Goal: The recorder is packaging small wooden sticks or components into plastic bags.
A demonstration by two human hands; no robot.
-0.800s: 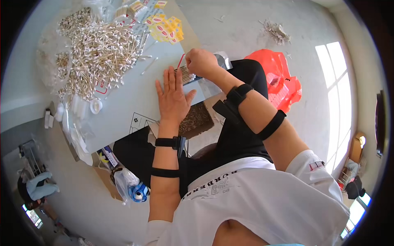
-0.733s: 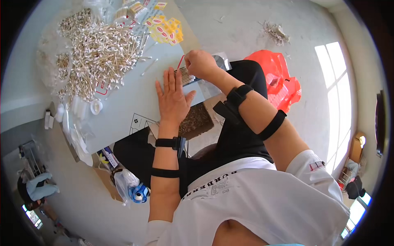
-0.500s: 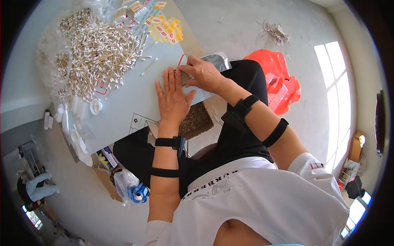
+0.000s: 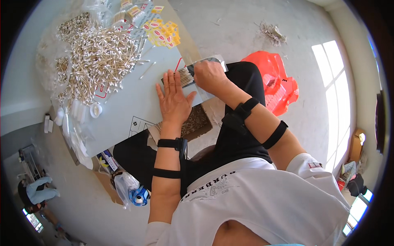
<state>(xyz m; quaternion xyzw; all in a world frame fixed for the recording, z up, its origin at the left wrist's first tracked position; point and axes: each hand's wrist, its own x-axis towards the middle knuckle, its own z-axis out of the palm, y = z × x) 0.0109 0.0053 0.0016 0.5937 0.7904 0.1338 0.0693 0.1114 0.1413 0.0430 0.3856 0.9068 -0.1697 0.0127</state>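
Observation:
A flat row of cotton swabs (image 4: 185, 77) lies side by side near the table's right edge, on a dark strip with a clear, shiny part (image 4: 221, 60) at its far end. My left hand (image 4: 175, 100) is laid flat with fingers stretched, its fingertips at the left end of the row. At the row's right end my right hand (image 4: 210, 78) is closed, knuckles up, and its curled fingers hide whatever they hold. A single loose swab (image 4: 147, 70) rests left of my left hand.
A big heap of loose swabs (image 4: 100, 57) covers the table's left part. Yellow printed cards (image 4: 164, 33) lie at the far edge. Below the table edge stands a carton (image 4: 199, 123) of brown bits. A red plastic bag (image 4: 279, 86) is on the floor at right.
My right hand has shifted slightly right and turned from a pinch over the swabs to a closed fist, uncovering more of the row. My left hand stays nearly in place.

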